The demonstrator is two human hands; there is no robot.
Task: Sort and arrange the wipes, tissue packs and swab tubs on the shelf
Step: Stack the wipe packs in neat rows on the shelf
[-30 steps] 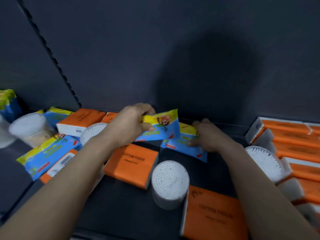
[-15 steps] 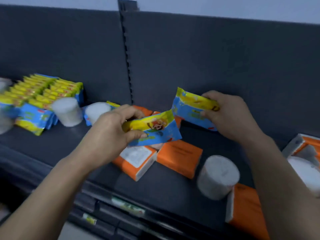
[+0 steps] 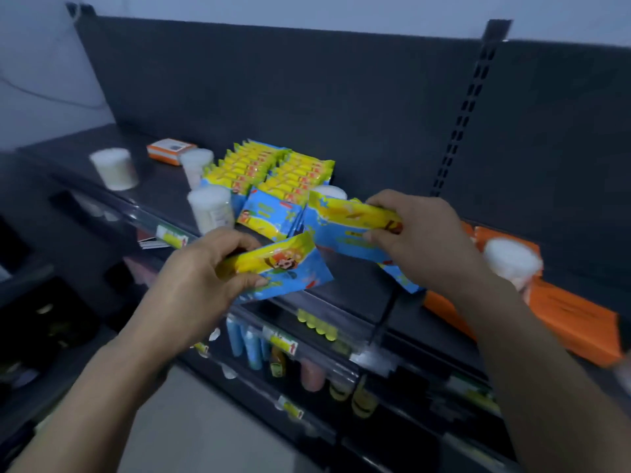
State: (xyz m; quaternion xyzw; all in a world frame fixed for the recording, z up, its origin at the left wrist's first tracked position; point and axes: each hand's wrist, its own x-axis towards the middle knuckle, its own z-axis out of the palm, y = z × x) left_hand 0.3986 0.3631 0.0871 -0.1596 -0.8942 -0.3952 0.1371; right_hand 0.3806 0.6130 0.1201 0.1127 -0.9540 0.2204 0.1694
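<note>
**Head view**

1. Both forearms enter from the lower edge of the frame and reach forward and up toward the shelf [image 3: 160, 186].
2. The left hand [image 3: 201, 278] is held at the shelf's front edge with its back toward the camera. Its grip is closed on the first wipes pack [image 3: 293, 268]: the fingers curl over the yellow top band and the thumb presses the blue face. This pack is in the air and tilted, with its right end higher.
3. The right hand [image 3: 423, 240] is higher and further in, above the shelf surface. Its grip is closed on the second wipes pack [image 3: 345, 227], with the fingers over the yellow band and the thumb on the front. The pack slants down to the right beneath the hand. Whether its lower corner touches the shelf cannot be told.
4. The two held packs are just beside each other. Contact between them cannot be confirmed.
5. Behind the hands, the stocked wipes packs [image 3: 269, 172] stand in two upright rows on the shelf.
6. A front swab tub [image 3: 210, 208] stands just left of these rows. A left swab tub [image 3: 114, 169] stands well apart, further left.
7. A boxed tissue pack [image 3: 170, 151] lies flat near the back panel.
8. To the right, orange tissue packs [image 3: 573, 319] lie on the shelf with a right swab tub [image 3: 512, 264] among them.
9. The image is motion-blurred, so the label text is unreadable.
</note>
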